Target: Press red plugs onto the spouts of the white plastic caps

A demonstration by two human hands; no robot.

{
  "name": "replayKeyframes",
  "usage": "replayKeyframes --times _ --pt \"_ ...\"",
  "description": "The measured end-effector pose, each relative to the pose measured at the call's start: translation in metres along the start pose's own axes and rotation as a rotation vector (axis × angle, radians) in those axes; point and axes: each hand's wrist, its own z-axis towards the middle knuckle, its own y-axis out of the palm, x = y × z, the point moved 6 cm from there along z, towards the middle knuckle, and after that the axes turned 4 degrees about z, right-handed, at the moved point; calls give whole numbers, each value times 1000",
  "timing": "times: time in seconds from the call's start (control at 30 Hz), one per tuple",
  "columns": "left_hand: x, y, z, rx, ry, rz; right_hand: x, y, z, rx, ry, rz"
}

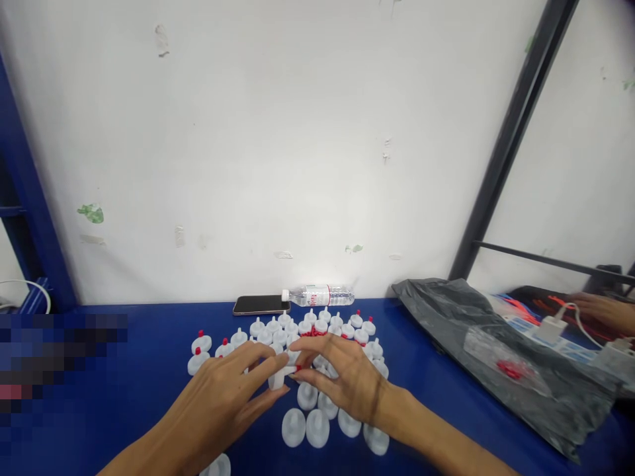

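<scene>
My left hand (231, 380) is closed round a white plastic nozzle cap (276, 379), held on its side above the blue table with the spout pointing right. Thumb and fingers of my right hand (350, 373) pinch at the spout's tip, where a bit of a small red tip cap (298, 368) shows. Around and beneath both hands stand many more white nozzle caps (294, 428), spouts up. Some, such as a nozzle cap at the left (198, 361), carry red tips. Partly hidden behind my right hand lies a heap of loose red tip caps (311, 333).
A phone (260, 305) and a clear water bottle (322, 295) lie along the wall. On the right, a grey plastic bag (446, 317) bears a clear bag with red pieces (516, 369). Beyond are a power strip with chargers (551, 328) and another person's hand (602, 311).
</scene>
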Motion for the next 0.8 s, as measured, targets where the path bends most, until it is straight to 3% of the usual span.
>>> replayKeyframes --times 0.1,0.17,0.37,0.5,0.63,0.8 --pt "-2 4 -1 -17 -46 -108 -3 0 0 -5 -25 -14" --pt "-6 7 0 -45 -147 -256 -4 0 0 5 -55 -17" --pt "-16 21 -5 -289 -681 -758 -12 -4 -1 89 -122 -26" --pt "-6 21 -7 -369 -721 -840 -16 -2 1 87 -35 161" --pt "-2 24 -7 -360 -740 -910 -15 2 3 93 68 331" --pt "-1 22 -3 -324 -808 -1014 -16 5 4 18 124 357"
